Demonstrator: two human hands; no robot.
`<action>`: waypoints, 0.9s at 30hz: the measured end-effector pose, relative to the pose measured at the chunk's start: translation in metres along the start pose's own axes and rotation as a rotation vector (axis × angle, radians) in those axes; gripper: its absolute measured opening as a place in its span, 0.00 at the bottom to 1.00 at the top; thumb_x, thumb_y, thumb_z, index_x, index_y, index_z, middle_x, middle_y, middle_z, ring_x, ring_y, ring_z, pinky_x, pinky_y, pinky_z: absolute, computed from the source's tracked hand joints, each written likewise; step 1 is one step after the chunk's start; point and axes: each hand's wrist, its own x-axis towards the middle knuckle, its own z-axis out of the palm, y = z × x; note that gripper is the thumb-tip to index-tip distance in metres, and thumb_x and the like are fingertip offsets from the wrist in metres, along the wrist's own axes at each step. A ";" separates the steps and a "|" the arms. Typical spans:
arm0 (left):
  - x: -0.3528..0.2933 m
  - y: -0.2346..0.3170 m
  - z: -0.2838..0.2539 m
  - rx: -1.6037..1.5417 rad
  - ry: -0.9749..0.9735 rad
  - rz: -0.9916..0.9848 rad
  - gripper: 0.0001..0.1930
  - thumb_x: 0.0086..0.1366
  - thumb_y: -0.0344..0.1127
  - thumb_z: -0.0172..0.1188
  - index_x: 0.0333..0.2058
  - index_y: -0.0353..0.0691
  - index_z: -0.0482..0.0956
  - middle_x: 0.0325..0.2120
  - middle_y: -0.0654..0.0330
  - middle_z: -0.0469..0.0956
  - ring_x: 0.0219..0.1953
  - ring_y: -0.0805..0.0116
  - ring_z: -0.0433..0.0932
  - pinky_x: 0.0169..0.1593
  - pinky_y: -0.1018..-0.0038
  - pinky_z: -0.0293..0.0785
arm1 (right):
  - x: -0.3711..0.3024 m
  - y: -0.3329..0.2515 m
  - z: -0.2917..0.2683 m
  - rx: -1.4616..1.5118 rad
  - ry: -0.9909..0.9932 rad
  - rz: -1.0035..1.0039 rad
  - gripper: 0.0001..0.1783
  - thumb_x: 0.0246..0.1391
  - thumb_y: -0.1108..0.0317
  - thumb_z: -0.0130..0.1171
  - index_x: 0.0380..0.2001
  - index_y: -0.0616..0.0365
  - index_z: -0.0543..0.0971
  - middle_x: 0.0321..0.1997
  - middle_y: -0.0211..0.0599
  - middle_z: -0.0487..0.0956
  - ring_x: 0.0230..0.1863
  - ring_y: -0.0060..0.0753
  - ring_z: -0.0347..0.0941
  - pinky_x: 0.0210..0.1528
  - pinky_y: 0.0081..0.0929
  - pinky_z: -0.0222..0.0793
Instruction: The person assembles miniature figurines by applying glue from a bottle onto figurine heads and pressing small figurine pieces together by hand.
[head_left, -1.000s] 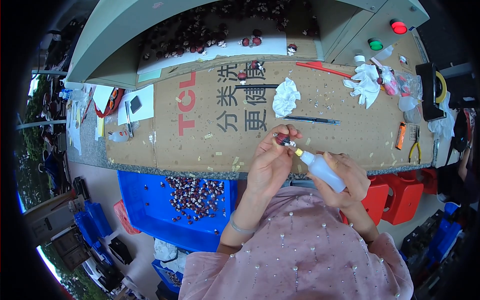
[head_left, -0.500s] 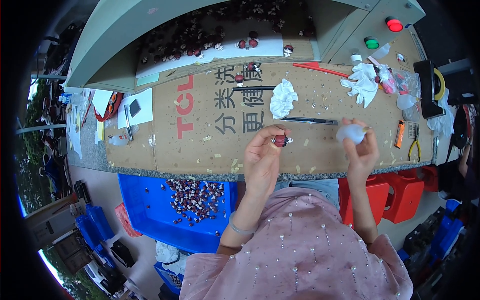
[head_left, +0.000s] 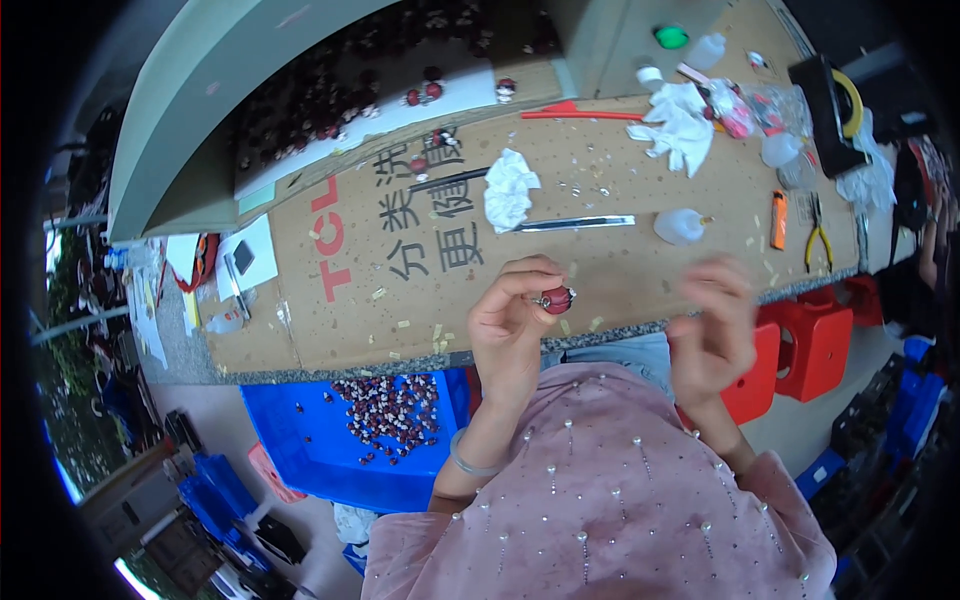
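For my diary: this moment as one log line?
left hand: holds small round dark-red piece; right hand: empty; translucent plastic bottle: on brown cardboard

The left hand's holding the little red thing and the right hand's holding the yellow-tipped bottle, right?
Almost: the yellow-tipped bottle isn't in the right hand; the head view shows it on the cardboard. The left hand does hold the little red thing.

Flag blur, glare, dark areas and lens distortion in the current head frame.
Head view: right hand smeared, likely motion blur; left hand and its dark-red piece much clearer; grey hood shadowed inside, detail lost; bright glare along the slim cutter; table's front edge bowed by the fisheye; corners black.
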 end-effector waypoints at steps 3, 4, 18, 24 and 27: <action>-0.005 0.000 0.011 -0.032 0.000 -0.018 0.10 0.56 0.27 0.63 0.38 0.31 0.78 0.42 0.55 0.73 0.46 0.68 0.72 0.48 0.75 0.69 | 0.005 -0.014 0.033 0.448 -0.137 0.340 0.20 0.33 0.73 0.70 0.36 0.59 0.82 0.39 0.38 0.78 0.44 0.35 0.73 0.47 0.31 0.65; -0.006 -0.001 0.013 -0.062 0.021 -0.023 0.11 0.56 0.25 0.63 0.38 0.31 0.78 0.42 0.55 0.73 0.45 0.69 0.72 0.47 0.76 0.69 | 0.003 -0.011 0.040 0.551 -0.151 0.415 0.23 0.31 0.74 0.70 0.38 0.58 0.82 0.38 0.38 0.79 0.43 0.33 0.73 0.47 0.30 0.65; -0.011 -0.003 -0.006 0.183 0.099 0.095 0.11 0.49 0.17 0.63 0.33 0.32 0.81 0.38 0.56 0.76 0.45 0.65 0.73 0.46 0.74 0.72 | 0.006 -0.006 0.047 0.757 -0.277 0.467 0.15 0.34 0.82 0.66 0.32 0.59 0.84 0.36 0.37 0.80 0.38 0.32 0.76 0.41 0.29 0.70; -0.004 0.006 -0.008 0.546 0.036 0.282 0.09 0.42 0.20 0.67 0.25 0.36 0.81 0.29 0.60 0.78 0.42 0.63 0.74 0.46 0.70 0.65 | 0.005 -0.001 0.050 0.607 -0.246 0.241 0.14 0.35 0.87 0.60 0.29 0.63 0.83 0.30 0.40 0.80 0.34 0.35 0.77 0.38 0.29 0.71; -0.003 0.010 -0.006 0.645 0.009 0.370 0.07 0.42 0.22 0.67 0.22 0.38 0.80 0.27 0.61 0.78 0.40 0.63 0.75 0.47 0.70 0.62 | 0.005 -0.003 0.050 0.529 -0.215 0.120 0.13 0.33 0.88 0.59 0.27 0.65 0.82 0.26 0.40 0.79 0.34 0.37 0.77 0.37 0.29 0.70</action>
